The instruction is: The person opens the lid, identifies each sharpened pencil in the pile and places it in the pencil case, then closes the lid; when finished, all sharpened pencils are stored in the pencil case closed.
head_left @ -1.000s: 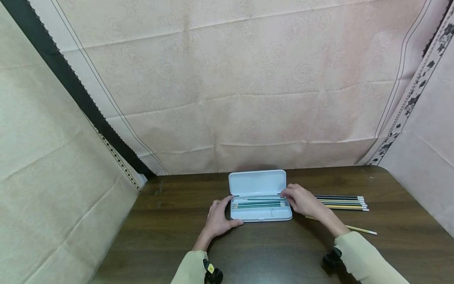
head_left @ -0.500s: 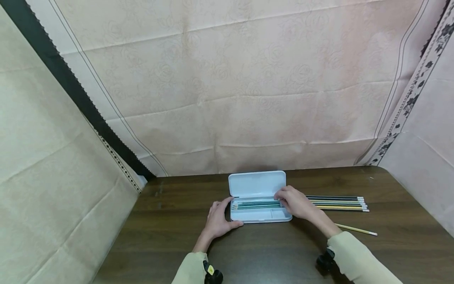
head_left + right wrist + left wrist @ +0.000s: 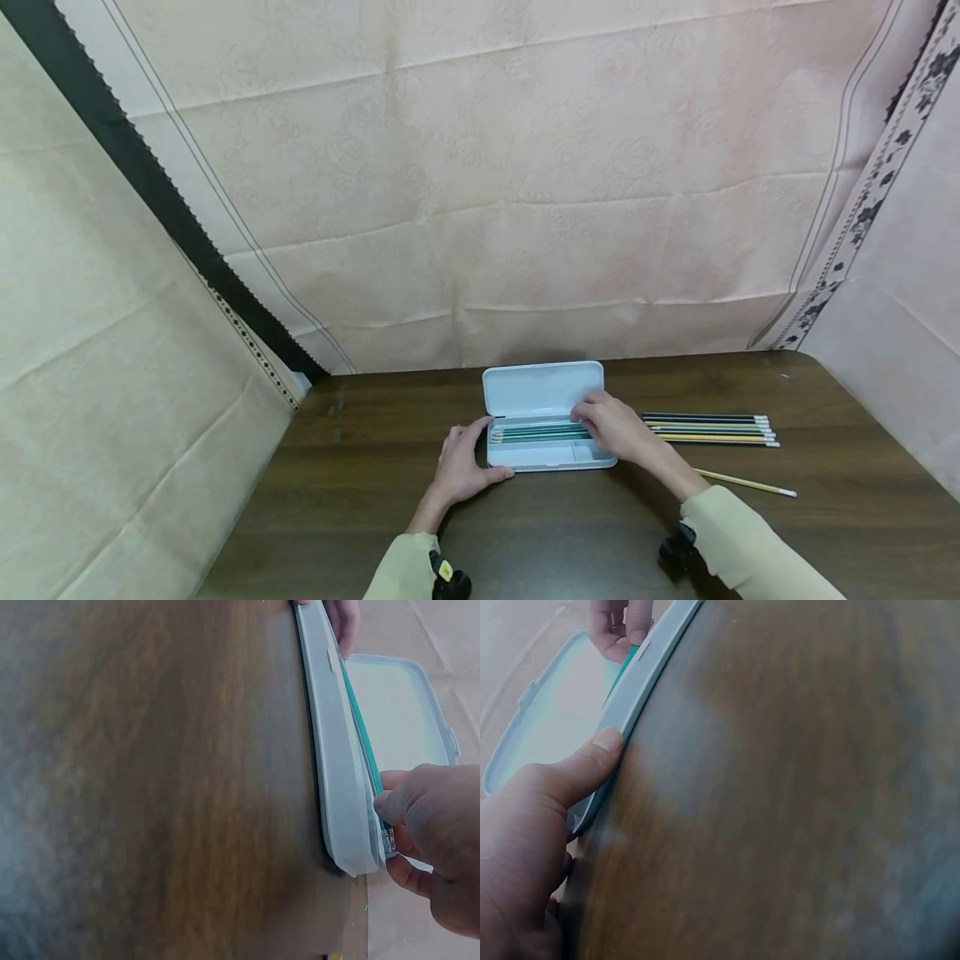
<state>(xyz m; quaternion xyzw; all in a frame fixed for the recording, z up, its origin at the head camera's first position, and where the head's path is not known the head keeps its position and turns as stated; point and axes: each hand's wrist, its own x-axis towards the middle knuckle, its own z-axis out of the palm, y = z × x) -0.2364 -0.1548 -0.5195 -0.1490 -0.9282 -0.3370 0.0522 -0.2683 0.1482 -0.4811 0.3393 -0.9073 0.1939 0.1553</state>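
A light blue pencil case (image 3: 543,388) lies on the table with its lid raised at the back. Several green pencils (image 3: 534,434) lie lengthwise in its rear compartment. My left hand (image 3: 459,471) grips the case's left end, thumb along the front edge and fingers toward the back corner. At the right end my right hand (image 3: 618,429) reaches over the compartment. In the right wrist view, its thumb and fingers pinch a green pencil (image 3: 363,731) near the end, low in the case. The right hand hides the pencils' right ends in the head view.
Several pencils (image 3: 712,429), dark, green and yellow, lie side by side on the brown table (image 3: 540,533) right of the case. A single yellow pencil (image 3: 750,483) lies nearer, partly behind the right forearm. A pale cloth (image 3: 525,208) hangs behind the table.
My right hand has moved left along the case from its right edge, over the pencils in the compartment. The left hand and the case stay in place.
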